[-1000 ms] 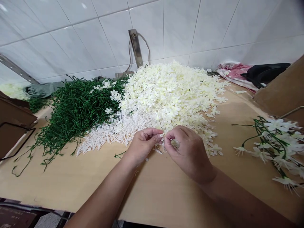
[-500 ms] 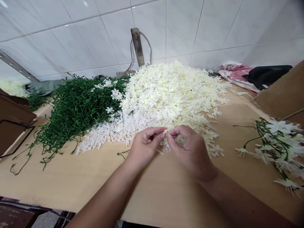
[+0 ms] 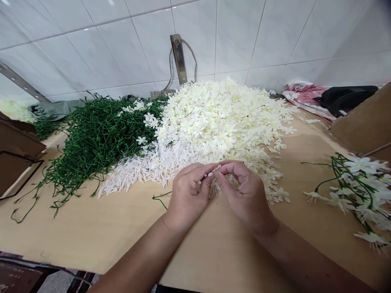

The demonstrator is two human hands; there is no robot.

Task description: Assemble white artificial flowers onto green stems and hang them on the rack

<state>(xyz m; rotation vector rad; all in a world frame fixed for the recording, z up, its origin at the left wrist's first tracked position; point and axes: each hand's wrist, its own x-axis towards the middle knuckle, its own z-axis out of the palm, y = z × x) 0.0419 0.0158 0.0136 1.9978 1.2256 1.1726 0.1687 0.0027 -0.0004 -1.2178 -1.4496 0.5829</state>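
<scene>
Both my hands meet at the front edge of a heap of cream-white artificial flower heads [image 3: 220,110]. My left hand [image 3: 191,187] is closed in a pinch, its thumb and forefinger at a small white artificial flower [image 3: 215,171]. From the other side my right hand [image 3: 246,191] pinches the same flower, fingertips almost touching the left ones. The fingers cover most of the flower. Just beyond my left hand lies a pile of thin white stamens [image 3: 143,167]. Farther left is a big tangle of green plastic stems [image 3: 94,134].
Assembled flower sprays with green stems [image 3: 363,191] lie at the right of the wooden table [image 3: 91,240]. Cardboard boxes stand at the left [image 3: 18,154] and right edges. Along the tiled wall are a metal bracket [image 3: 179,59], a pink-and-white cloth [image 3: 305,95] and a black object [image 3: 345,97].
The fingers of both hands have shifted around the small flower, and more of its white petals show between them. My left hand has turned slightly. The piles look the same.
</scene>
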